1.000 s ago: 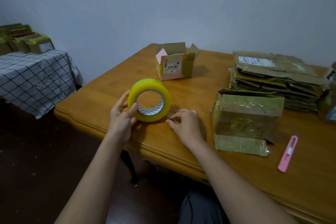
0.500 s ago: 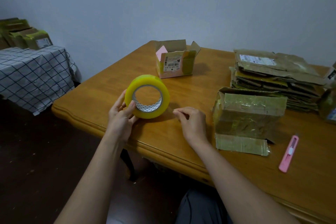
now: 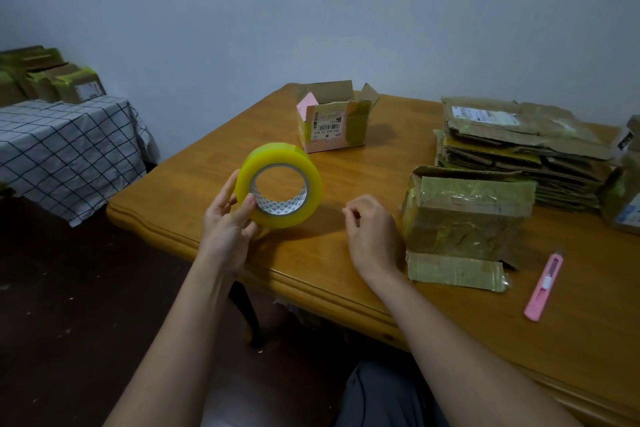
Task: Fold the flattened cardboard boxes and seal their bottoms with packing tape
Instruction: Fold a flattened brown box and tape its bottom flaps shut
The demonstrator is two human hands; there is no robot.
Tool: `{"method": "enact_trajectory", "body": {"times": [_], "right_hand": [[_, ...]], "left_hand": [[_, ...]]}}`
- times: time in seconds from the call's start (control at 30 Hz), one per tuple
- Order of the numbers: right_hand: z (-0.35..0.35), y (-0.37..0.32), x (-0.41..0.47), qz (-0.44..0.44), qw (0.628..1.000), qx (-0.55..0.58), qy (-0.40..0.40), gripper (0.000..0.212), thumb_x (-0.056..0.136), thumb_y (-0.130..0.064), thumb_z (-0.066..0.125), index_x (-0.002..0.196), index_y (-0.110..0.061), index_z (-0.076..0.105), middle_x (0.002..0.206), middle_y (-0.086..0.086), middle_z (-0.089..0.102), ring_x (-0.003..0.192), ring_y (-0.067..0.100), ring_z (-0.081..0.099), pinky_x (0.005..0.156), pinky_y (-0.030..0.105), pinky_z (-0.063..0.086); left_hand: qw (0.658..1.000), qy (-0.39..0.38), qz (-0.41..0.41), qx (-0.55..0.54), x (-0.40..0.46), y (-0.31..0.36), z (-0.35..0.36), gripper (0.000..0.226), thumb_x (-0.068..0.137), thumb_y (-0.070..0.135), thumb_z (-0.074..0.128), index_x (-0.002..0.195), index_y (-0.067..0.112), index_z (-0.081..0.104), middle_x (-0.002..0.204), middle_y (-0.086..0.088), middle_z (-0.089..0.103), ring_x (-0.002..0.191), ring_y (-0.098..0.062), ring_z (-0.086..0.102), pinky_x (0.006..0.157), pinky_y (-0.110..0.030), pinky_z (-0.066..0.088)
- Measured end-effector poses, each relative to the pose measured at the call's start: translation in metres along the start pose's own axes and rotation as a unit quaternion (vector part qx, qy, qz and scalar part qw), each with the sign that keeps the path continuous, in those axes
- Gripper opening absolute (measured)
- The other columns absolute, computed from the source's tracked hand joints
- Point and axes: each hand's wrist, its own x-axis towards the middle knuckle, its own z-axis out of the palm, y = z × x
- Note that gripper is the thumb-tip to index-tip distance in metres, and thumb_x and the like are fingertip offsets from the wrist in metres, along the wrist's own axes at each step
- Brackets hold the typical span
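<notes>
Two hands over the bench near edge | left hand upright, thumb and fingers gripping the yellow tape roll, roll on edge, core facing the camera | right hand just right of roll, fingertips pinched together, whether on a tape end unclear | taped box beside it | flattened boxes stacked behind.

both forearms are bare right to the bottom edge of the view, with no sleeve showing. the left hand and right hand carry no glove, ring, watch or band. below the fingers, dark grey cloth covers the person's lap.
</notes>
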Motion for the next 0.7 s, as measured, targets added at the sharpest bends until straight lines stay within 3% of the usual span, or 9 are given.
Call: {"method": "enact_trajectory", "body": {"times": [0.1,0.27,0.4,0.5,0.6,0.7], "right_hand": [[-0.013,-0.021,0.011,-0.062,0.996,0.028,0.062,0.009,0.094,-0.014,0.061,0.087,-0.013,0.066,0.090,-0.003,0.061,0.074,0.012,0.056,0.062,0.035,0.053],[-0.055,-0.072,0.051,-0.147,0.982,0.002,0.120,0.007,0.090,-0.019,0.067,0.089,-0.012,0.070,0.091,0.001,0.065,0.078,0.015,0.061,0.058,0.034,0.056],[-0.102,-0.064,0.058,-0.196,0.969,-0.083,0.126,0.012,0.088,-0.019,0.068,0.094,-0.009,0.073,0.089,0.004,0.069,0.071,0.019,0.064,0.057,0.032,0.055],[-0.138,-0.043,0.058,-0.193,0.966,-0.114,0.126,0.016,0.090,-0.017,0.065,0.097,-0.006,0.073,0.089,0.009,0.071,0.068,0.018,0.065,0.060,0.022,0.051],[-0.171,-0.014,0.056,-0.161,0.972,-0.118,0.127,0.013,0.093,-0.012,0.063,0.096,-0.004,0.072,0.086,0.011,0.070,0.073,0.019,0.063,0.065,0.022,0.046],[-0.195,0.015,0.051,-0.137,0.976,-0.122,0.121,0.010,0.091,-0.006,0.064,0.094,-0.001,0.072,0.084,0.014,0.068,0.077,0.023,0.063,0.070,0.032,0.053]], "left_hand": [[0.999,-0.018,0.039,-0.016,-0.003,0.016,0.006,0.052,0.090,0.006,0.057,0.140,0.016,0.049,0.123,-0.005,0.060,0.104,-0.020,0.066,0.073,-0.032,0.060],[0.994,-0.045,0.090,-0.048,-0.004,0.054,0.024,0.033,0.089,0.014,0.058,0.121,0.020,0.059,0.120,-0.004,0.060,0.099,-0.020,0.068,0.078,-0.033,0.059],[0.990,-0.088,0.104,-0.044,-0.014,0.061,0.054,0.031,0.084,0.015,0.059,0.114,0.017,0.060,0.107,-0.001,0.064,0.092,-0.015,0.070,0.077,-0.033,0.059],[0.987,-0.128,0.098,-0.029,-0.022,0.052,0.089,0.039,0.081,0.013,0.060,0.120,0.013,0.059,0.102,0.002,0.070,0.092,-0.013,0.070,0.076,-0.034,0.060],[0.983,-0.155,0.098,0.014,-0.031,0.036,0.127,0.061,0.081,0.012,0.064,0.140,0.007,0.049,0.118,-0.003,0.066,0.101,-0.014,0.067,0.081,-0.037,0.059],[0.980,-0.173,0.090,0.045,-0.038,0.021,0.159,0.058,0.087,0.008,0.063,0.143,0.017,0.049,0.134,-0.002,0.058,0.121,-0.021,0.059,0.095,-0.045,0.052]]}}
